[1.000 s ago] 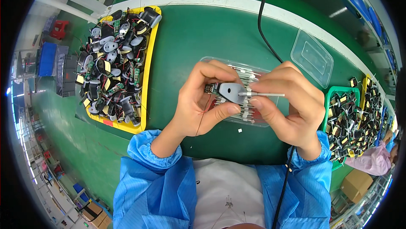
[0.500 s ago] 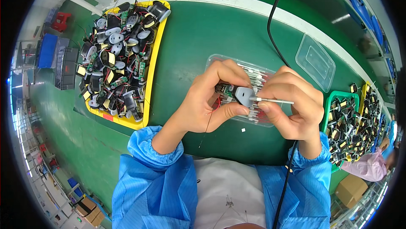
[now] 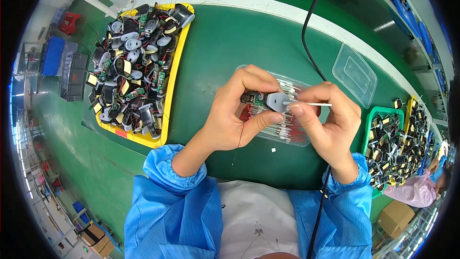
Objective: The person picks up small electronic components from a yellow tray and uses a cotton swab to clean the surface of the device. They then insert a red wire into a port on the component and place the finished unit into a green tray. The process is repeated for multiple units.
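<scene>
My left hand (image 3: 239, 110) grips a small device part (image 3: 276, 102) with a grey oval end, a black body and a green circuit board, between thumb and fingers. A thin dark wire hangs from it below my palm. Against the grey end, my right hand (image 3: 330, 120) pinches a thin light-coloured rod (image 3: 316, 104); its inner end meets or enters the grey face. Both hands are over a clear plastic box (image 3: 303, 140) of many slim white and red-tipped pieces, which they partly cover.
A yellow tray (image 3: 168, 101) heaped with similar parts stands left. At right are a green basket (image 3: 368, 132) of parts with rods and a clear lid (image 3: 354, 74). A black cable (image 3: 304, 34) crosses the green table. A white scrap (image 3: 273, 150) lies near. Someone in pink (image 3: 414, 189) is far right.
My right hand's fingers have shifted their hold along the rod, with the thumb now closer to the grey end. The left hand keeps the part in nearly the same place.
</scene>
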A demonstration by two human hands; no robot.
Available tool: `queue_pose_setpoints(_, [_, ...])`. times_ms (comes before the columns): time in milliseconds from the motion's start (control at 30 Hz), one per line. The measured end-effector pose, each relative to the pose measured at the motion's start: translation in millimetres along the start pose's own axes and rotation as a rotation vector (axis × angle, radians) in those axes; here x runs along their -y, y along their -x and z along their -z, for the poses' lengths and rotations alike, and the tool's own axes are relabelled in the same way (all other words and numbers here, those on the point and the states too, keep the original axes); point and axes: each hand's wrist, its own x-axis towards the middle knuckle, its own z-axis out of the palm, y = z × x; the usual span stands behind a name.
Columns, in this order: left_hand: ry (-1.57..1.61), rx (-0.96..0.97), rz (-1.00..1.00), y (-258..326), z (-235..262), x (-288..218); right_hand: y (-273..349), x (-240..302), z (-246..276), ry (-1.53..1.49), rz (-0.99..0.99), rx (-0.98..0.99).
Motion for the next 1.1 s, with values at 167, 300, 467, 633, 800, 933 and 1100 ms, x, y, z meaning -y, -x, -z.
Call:
queue_pose_setpoints(167, [-0.01,-0.003,0.016,1.9,4.1,-1.1,-7.3,-2.1,28.1,-0.008,0.162,-0.061])
queue_pose_setpoints(300, [0.123,-0.09,0.141,0.3,3.6,-6.4,-10.2,1.9,57.4,-0.196,0.033,-0.169])
queue_pose_setpoints(467, [0.202,-0.139,0.25,-0.3,0.4,-9.8,-5.0,11.5,44.0,-0.398,-0.195,-0.111])
queue_pose_setpoints(633, [0.164,-0.061,0.175,0.3,2.8,-8.7,-6.9,7.9,35.6,-0.23,0.051,-0.081])
queue_pose_setpoints(800, [0.202,-0.035,0.151,1.1,1.7,-8.9,-8.6,12.3,36.7,-0.13,0.192,0.026])
queue_pose_setpoints(933, [0.226,-0.036,0.181,1.1,2.2,-9.3,-4.0,14.3,36.4,-0.205,0.123,-0.019])
queue_pose_setpoints(1100, [0.251,-0.046,0.116,-0.6,3.5,-6.7,-1.6,23.5,28.2,-0.232,0.058,-0.134])
